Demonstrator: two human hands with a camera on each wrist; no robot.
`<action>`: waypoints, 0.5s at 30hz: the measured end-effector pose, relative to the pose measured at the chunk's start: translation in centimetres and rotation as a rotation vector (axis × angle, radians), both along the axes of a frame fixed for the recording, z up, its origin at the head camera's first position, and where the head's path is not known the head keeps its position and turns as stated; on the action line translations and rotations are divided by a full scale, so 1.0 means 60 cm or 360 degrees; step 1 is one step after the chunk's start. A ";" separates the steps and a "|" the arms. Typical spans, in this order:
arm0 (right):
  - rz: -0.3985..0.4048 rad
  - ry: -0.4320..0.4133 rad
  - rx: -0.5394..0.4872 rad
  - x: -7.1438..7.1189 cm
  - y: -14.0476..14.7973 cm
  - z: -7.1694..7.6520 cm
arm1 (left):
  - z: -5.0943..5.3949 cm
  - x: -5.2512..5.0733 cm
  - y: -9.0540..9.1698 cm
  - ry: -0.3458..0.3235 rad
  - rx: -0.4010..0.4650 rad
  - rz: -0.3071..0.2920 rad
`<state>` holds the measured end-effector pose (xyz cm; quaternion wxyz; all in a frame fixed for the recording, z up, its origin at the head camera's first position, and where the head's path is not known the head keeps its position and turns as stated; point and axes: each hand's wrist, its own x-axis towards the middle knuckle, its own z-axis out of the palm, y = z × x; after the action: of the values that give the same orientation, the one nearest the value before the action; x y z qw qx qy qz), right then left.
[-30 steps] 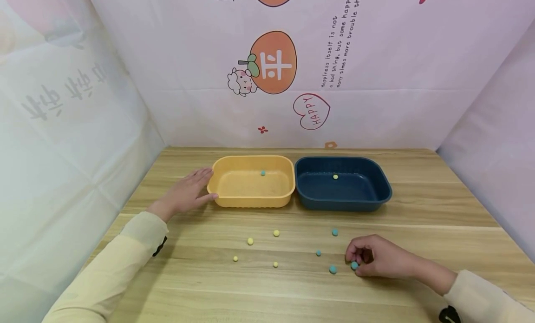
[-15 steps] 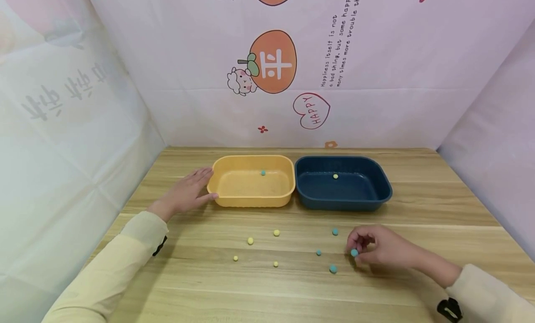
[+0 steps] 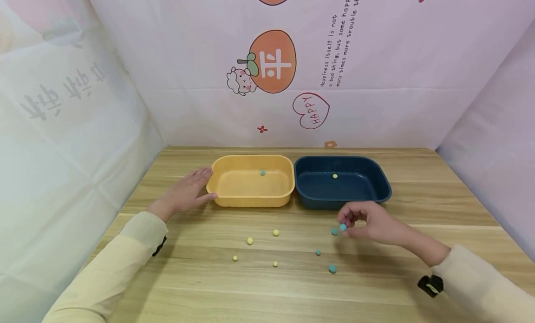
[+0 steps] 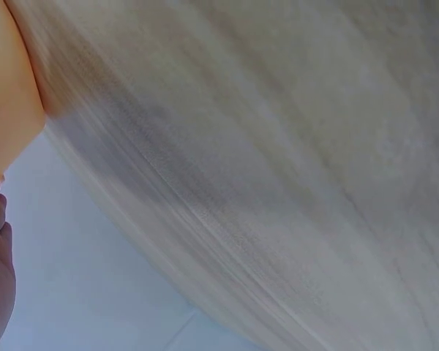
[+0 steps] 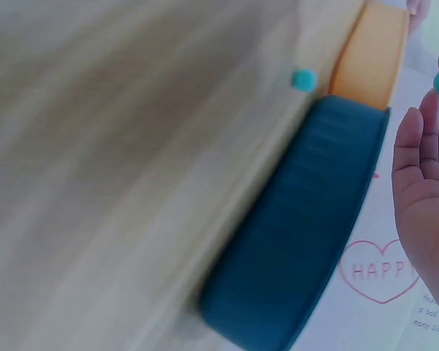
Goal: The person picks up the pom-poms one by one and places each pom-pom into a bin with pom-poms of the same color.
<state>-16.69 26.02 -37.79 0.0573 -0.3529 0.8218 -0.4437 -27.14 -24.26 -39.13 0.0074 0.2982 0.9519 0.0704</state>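
- Head view: the right hand (image 3: 373, 223) pinches a blue ball (image 3: 342, 227) between thumb and fingertips, in front of the blue tray (image 3: 322, 204) (the ball looks lifted, though its height is hard to judge).
- The left hand (image 3: 184, 193) lies with fingers stretched and thumb spread, touching the left end of the yellow tray (image 3: 251, 202) and gripping nothing.
- Done so far, by the look of it: one small blue ball (image 3: 263, 173) sits in the yellow tray, one small yellow ball (image 3: 335, 176) in the blue tray.
- Left over: four yellow balls (image 3: 276, 233) and three loose blue balls (image 3: 332, 269) on the table (image 3: 200, 290), plus the pinched one — so most of the sorting seems undone.
- Edges: the trays stand end to end, rims meeting or nearly so, with a strip of wood between them and the printed cloth (image 3: 376, 114) behind.
- Room: both trays are open on top, and wood stretches right of the blue tray. The tightest spot is by the pinching fingers — one loose blue ball lies just beside them, and the blue tray's near rim is close; whether the hand touches that rim, I cannot tell.
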 end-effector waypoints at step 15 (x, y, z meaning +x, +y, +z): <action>-0.0132 -0.0098 -0.0050 -0.052 -0.060 0.043 | -0.003 0.000 -0.002 0.0010 0.0011 -0.0002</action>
<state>-19.83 22.39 -35.22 0.0585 -0.3055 0.8264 -0.4693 -27.11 -24.38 -39.29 0.0034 0.2992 0.9514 0.0728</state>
